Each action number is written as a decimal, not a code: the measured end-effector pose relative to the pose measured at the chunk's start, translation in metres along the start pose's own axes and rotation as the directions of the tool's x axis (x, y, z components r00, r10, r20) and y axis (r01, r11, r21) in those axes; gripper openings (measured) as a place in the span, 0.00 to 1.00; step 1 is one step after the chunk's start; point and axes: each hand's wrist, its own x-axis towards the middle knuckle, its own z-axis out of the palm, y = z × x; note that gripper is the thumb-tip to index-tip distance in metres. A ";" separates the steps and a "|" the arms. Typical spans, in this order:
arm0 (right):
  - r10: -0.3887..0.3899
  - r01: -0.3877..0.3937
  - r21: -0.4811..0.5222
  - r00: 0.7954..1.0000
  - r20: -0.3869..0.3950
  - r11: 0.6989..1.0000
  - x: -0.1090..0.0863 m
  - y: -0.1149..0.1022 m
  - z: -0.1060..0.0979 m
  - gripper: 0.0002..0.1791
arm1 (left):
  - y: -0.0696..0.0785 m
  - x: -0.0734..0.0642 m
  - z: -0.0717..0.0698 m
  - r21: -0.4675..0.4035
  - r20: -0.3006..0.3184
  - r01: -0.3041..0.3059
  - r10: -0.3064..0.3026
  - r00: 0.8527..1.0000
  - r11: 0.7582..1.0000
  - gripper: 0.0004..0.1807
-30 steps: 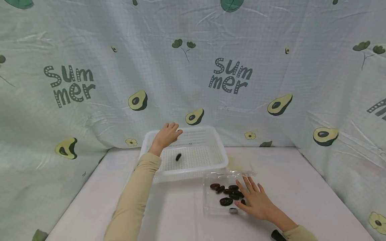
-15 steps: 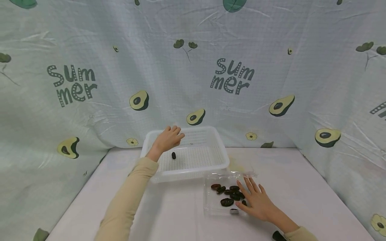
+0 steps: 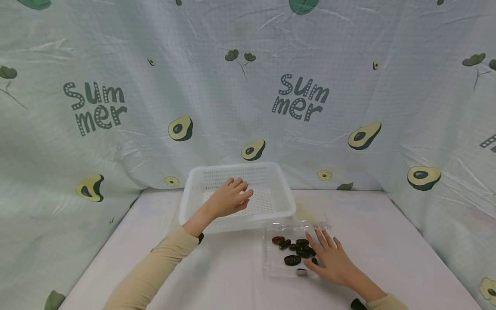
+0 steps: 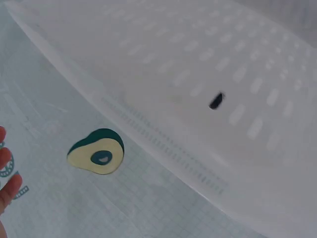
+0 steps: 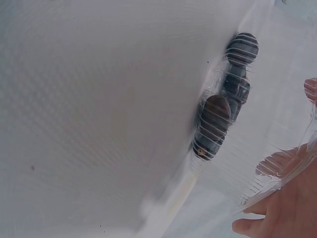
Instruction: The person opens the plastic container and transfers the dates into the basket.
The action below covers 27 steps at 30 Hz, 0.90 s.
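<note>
My left hand (image 3: 230, 199) is over the front part of a white plastic basket (image 3: 281, 193), its fingers loosely bent with nothing seen between them. In the left wrist view only a few fingertips (image 4: 11, 191) show, at the left edge. My right hand (image 3: 334, 260) lies with fingers spread over the right side of a clear plastic tray (image 3: 280, 272). Several dark, glossy, wrinkled oval pieces like dried dates (image 3: 292, 260) lie in this tray, partly hidden by that hand. Seen from the right wrist, clear ribbed plastic covers the dark pieces (image 5: 213, 126).
The basket stands at the back of the pale table (image 3: 228, 275), just behind the tray. A small dark piece (image 4: 216, 100) shows against the perforated basket in the left wrist view. A sheet printed with avocados (image 3: 253, 150) hangs behind the table.
My left hand has moved from the basket's back left toward its front and to the right. My right hand and the dark pieces in the tray have stayed in place.
</note>
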 end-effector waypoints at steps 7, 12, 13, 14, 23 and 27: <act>0.000 0.000 0.020 1.000 -0.010 1.000 -0.001 -0.004 -0.002 0.40 | 0.028 -0.009 -0.016 -0.055 -0.074 -0.023 0.019 0.997 0.998 0.08; 0.002 -0.002 0.005 1.000 -0.014 1.000 -0.002 -0.004 -0.002 0.40 | 0.044 -0.015 -0.026 -0.087 -0.138 -0.056 0.044 0.989 0.995 0.10; 0.003 -0.003 0.002 1.000 -0.014 1.000 -0.002 -0.003 -0.001 0.40 | 0.047 -0.016 -0.028 -0.091 -0.150 -0.064 0.050 0.987 0.994 0.11; 0.002 -0.002 0.002 1.000 -0.015 1.000 -0.002 -0.003 -0.001 0.40 | 0.050 -0.017 -0.029 -0.094 -0.158 -0.072 0.056 0.986 0.993 0.12; -0.008 0.008 0.014 1.000 -0.009 1.000 -0.003 -0.001 -0.004 0.40 | 0.073 -0.020 -0.038 -0.106 -0.209 -0.141 0.117 0.971 0.984 0.15; -0.021 0.021 -0.006 1.000 -0.006 1.000 -0.003 0.004 -0.005 0.40 | 0.080 -0.018 -0.041 -0.113 -0.210 -0.176 0.150 0.966 0.978 0.14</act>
